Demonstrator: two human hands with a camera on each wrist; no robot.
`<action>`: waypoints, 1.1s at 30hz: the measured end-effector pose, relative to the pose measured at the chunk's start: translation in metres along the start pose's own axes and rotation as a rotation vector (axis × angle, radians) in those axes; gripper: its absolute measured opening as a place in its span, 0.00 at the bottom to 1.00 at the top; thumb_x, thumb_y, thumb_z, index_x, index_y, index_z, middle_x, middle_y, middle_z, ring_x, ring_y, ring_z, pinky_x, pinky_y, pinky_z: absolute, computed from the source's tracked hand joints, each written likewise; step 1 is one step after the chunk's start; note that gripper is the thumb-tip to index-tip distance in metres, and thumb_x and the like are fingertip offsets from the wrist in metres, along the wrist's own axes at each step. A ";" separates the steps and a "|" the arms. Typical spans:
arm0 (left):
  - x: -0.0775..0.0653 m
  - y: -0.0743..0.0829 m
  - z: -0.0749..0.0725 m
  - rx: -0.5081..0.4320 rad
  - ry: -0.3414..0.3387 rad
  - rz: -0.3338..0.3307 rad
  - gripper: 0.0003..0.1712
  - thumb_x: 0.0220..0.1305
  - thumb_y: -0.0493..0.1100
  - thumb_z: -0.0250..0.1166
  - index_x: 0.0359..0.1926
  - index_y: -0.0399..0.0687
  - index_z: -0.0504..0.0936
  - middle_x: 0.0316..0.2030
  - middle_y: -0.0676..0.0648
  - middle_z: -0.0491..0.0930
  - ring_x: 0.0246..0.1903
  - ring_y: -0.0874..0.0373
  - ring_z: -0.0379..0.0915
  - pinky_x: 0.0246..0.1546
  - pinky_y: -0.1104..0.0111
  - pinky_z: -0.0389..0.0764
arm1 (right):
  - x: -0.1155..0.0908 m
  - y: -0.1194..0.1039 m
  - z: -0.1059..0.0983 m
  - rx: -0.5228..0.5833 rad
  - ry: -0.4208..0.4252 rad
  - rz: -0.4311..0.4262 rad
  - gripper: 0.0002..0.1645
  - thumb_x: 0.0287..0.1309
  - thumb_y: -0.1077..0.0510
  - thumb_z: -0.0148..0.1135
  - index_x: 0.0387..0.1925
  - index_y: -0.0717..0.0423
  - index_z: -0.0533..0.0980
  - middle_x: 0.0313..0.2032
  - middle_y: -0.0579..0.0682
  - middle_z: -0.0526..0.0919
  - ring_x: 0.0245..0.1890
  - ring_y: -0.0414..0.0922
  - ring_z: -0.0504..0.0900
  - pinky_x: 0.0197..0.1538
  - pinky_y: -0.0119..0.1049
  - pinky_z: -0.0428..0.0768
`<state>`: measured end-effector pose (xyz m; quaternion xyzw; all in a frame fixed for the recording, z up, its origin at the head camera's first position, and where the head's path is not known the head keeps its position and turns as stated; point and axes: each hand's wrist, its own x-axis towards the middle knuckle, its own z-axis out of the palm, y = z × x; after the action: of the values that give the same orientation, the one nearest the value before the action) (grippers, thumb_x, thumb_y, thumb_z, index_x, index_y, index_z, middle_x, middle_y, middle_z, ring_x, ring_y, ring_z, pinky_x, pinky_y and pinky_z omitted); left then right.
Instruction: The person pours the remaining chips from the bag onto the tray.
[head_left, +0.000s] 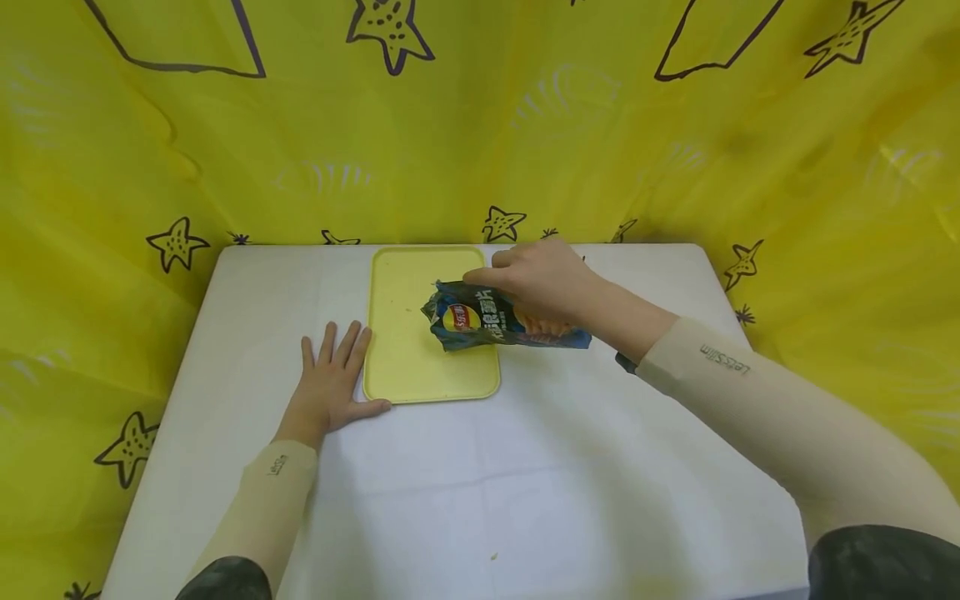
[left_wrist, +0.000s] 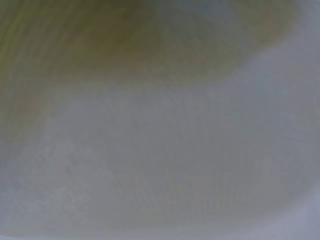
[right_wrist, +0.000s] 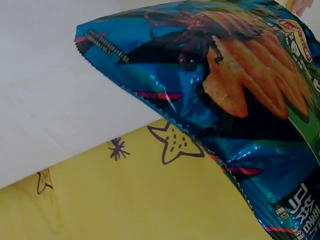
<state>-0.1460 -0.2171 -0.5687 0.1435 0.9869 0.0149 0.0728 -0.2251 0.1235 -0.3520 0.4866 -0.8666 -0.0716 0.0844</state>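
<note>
A dark blue bag of potato chips (head_left: 480,321) is held by my right hand (head_left: 547,279), whose fingers grip its upper side. The bag lies sideways in the air, its left end over the yellow tray (head_left: 431,383) and its right end beyond the tray's right edge. In the right wrist view the chip bag (right_wrist: 240,90) fills the upper right, with chips pictured on its front. My left hand (head_left: 330,379) rests flat with fingers spread at the tray's left edge, the thumb at its near left corner. The left wrist view is blurred.
The white table (head_left: 465,517) carries the tray near its far edge. Behind it hangs a yellow curtain (head_left: 465,150) with starfish drawings. A tiny crumb (head_left: 493,557) lies on the table's near part, and small crumbs dot the tray.
</note>
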 end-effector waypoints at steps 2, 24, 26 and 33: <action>0.000 0.000 0.000 0.005 -0.004 -0.004 0.75 0.44 0.93 0.41 0.80 0.52 0.33 0.80 0.43 0.33 0.77 0.35 0.22 0.68 0.33 0.23 | 0.005 -0.002 -0.001 -0.037 -0.007 -0.040 0.32 0.55 0.66 0.68 0.58 0.35 0.77 0.31 0.45 0.83 0.21 0.43 0.75 0.18 0.36 0.75; 0.001 -0.004 0.004 0.022 0.021 -0.010 0.73 0.45 0.92 0.41 0.80 0.53 0.35 0.80 0.44 0.34 0.77 0.36 0.23 0.69 0.33 0.26 | 0.045 -0.019 -0.012 -0.170 -0.069 -0.225 0.15 0.67 0.66 0.54 0.49 0.46 0.79 0.25 0.49 0.80 0.15 0.43 0.61 0.18 0.36 0.69; 0.001 -0.003 0.004 0.024 0.019 -0.010 0.73 0.45 0.92 0.41 0.80 0.53 0.35 0.80 0.44 0.34 0.77 0.36 0.23 0.69 0.33 0.26 | 0.047 -0.019 -0.013 -0.163 -0.067 -0.213 0.14 0.68 0.67 0.53 0.47 0.48 0.78 0.24 0.49 0.79 0.15 0.42 0.59 0.18 0.36 0.66; 0.002 -0.003 0.004 0.020 0.023 0.002 0.74 0.44 0.92 0.42 0.80 0.53 0.35 0.80 0.44 0.34 0.77 0.36 0.24 0.69 0.33 0.27 | 0.049 -0.014 -0.012 -0.137 0.038 -0.166 0.06 0.71 0.63 0.54 0.38 0.50 0.75 0.18 0.47 0.71 0.14 0.40 0.52 0.17 0.34 0.55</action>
<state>-0.1482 -0.2190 -0.5727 0.1452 0.9876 0.0068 0.0599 -0.2355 0.0741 -0.3393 0.5510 -0.8147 -0.1280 0.1277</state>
